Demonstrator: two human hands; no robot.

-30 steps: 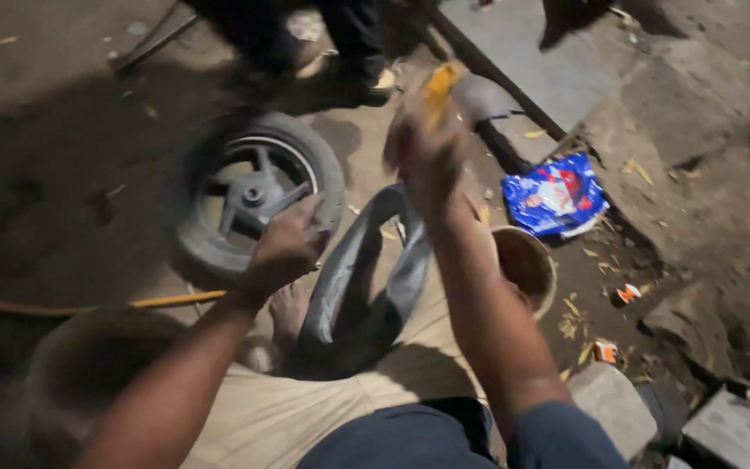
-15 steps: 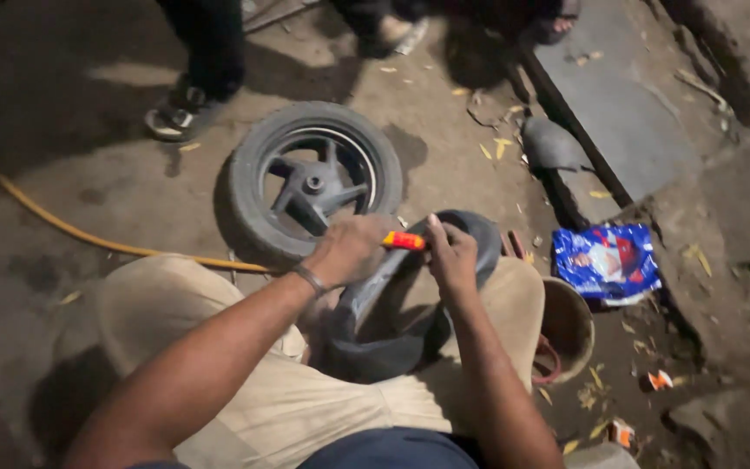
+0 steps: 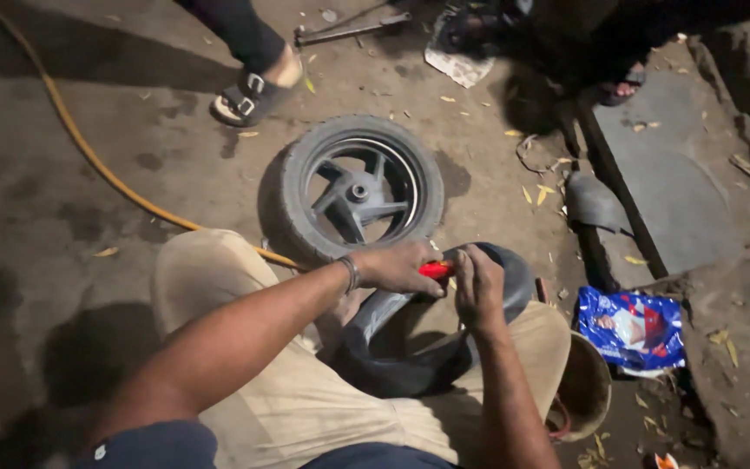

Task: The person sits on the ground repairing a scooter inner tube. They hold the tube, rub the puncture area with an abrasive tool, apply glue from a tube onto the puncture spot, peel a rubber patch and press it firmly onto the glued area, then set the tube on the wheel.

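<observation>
We hold a small red tool [image 3: 437,270] between both hands, long axis 9-to-3: left hand [image 3: 397,267] fingers pinching it, right hand [image 3: 479,291] fingers curled over the inner tube [image 3: 418,347] on our lap; wheel [image 3: 359,189] at 12.

— What's lying across the lap?
— A black rubber inner tube [image 3: 410,347], sagging limp between the knees.
— And the red thing?
— A small red tube [image 3: 435,270], lying level just above it.

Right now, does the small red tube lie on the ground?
No, the small red tube is held between the left hand and right hand.
</observation>
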